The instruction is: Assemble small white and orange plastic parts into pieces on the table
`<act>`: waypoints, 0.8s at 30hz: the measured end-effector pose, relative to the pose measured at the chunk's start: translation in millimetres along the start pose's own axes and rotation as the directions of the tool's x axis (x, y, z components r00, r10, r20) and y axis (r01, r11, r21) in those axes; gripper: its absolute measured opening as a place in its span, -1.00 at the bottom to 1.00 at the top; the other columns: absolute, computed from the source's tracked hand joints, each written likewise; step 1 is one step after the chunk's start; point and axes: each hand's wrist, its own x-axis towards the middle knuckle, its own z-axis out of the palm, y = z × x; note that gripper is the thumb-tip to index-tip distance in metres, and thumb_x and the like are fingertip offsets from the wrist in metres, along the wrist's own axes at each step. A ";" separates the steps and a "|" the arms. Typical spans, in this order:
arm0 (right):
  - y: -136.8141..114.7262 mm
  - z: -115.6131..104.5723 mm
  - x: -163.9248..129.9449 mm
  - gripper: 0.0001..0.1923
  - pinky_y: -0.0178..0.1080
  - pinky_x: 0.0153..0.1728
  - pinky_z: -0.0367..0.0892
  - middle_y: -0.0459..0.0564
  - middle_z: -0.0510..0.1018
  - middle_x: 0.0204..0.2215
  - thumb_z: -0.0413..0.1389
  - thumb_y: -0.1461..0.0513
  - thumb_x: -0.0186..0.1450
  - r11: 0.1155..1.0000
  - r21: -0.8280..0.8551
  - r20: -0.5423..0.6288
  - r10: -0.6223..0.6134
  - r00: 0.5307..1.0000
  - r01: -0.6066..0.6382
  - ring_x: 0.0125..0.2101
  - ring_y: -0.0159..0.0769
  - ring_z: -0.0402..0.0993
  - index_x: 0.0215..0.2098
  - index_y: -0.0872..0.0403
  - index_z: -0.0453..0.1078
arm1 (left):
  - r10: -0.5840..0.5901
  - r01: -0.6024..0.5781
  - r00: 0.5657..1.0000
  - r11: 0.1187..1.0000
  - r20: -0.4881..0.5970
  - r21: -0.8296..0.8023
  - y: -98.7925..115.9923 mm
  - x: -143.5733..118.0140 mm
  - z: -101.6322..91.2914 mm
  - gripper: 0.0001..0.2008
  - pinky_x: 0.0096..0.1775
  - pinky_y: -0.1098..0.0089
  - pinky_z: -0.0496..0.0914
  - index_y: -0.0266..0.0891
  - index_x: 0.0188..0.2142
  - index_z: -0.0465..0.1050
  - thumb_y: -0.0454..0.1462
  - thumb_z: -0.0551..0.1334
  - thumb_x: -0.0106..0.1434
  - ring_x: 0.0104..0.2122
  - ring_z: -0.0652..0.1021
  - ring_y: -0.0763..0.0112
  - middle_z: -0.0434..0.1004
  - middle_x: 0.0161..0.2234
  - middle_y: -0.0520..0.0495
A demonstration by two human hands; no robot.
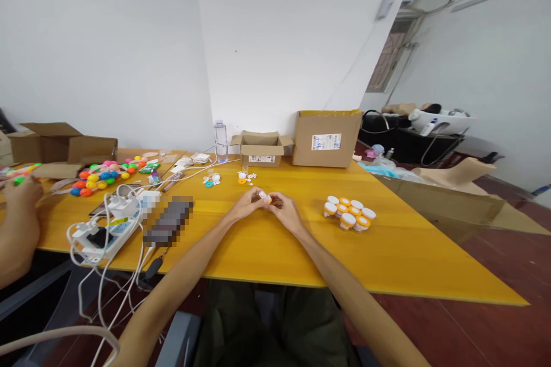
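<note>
Above the middle of the table, my left hand (248, 205) and my right hand (286, 213) meet with fingers closed on a small white-and-orange plastic piece (266, 198). It looks like part of a small lidded jar, though the fingers cover much of it. To the right of my hands stand several small clear jars (348, 221) with white and orange lids, grouped closely. Beyond my hands lie loose small white parts with an orange ring (242, 181). Left of those are more white parts with a teal ring (209, 183).
An open small carton (260, 153), a larger carton (326, 140) and a water bottle (221, 142) stand by the wall. On the left lie a power strip (107, 241) with cables, a phone (169, 221) and colourful balls (101, 178). Another person's hand (21, 203) is at far left.
</note>
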 end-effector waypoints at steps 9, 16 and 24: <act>2.8 -1.7 -0.5 -0.84 -0.16 -0.18 0.38 -0.07 0.54 -0.36 0.26 0.14 0.09 0.984 -0.155 -0.018 -0.097 0.995 0.093 -0.28 -0.20 0.46 -0.37 -0.01 0.45 | -0.008 0.013 0.999 0.991 0.043 -0.130 -4.2 -0.5 2.2 -0.53 -0.19 0.37 0.38 -0.22 -0.33 0.32 -0.09 0.50 -0.09 -0.33 0.49 0.43 0.43 -0.39 0.07; 10.4 -1.0 0.8 -0.75 -0.14 -0.13 0.38 -0.07 0.53 -0.29 0.31 0.17 0.04 0.987 -0.140 0.038 -0.072 0.997 0.077 -0.22 -0.19 0.47 -0.30 -0.01 0.48 | -0.042 0.042 0.999 0.994 0.004 -0.101 -3.7 -0.8 -0.4 -0.61 -0.20 0.37 0.39 -0.24 -0.29 0.41 -0.21 0.48 -0.08 -0.33 0.50 0.43 0.47 -0.35 0.05; 0.8 -0.3 -1.8 -0.69 -0.19 -0.21 0.43 -0.01 0.58 -0.20 0.26 0.11 0.13 0.992 -0.094 0.001 -0.089 0.996 0.089 -0.22 -0.20 0.50 -0.15 -0.03 0.50 | 0.006 -0.005 0.997 1.000 -0.077 0.020 -10.0 5.7 -3.6 -0.71 -0.32 0.46 0.32 -0.24 -0.28 0.49 -0.40 0.38 -0.07 -0.39 0.46 0.46 0.53 -0.35 0.02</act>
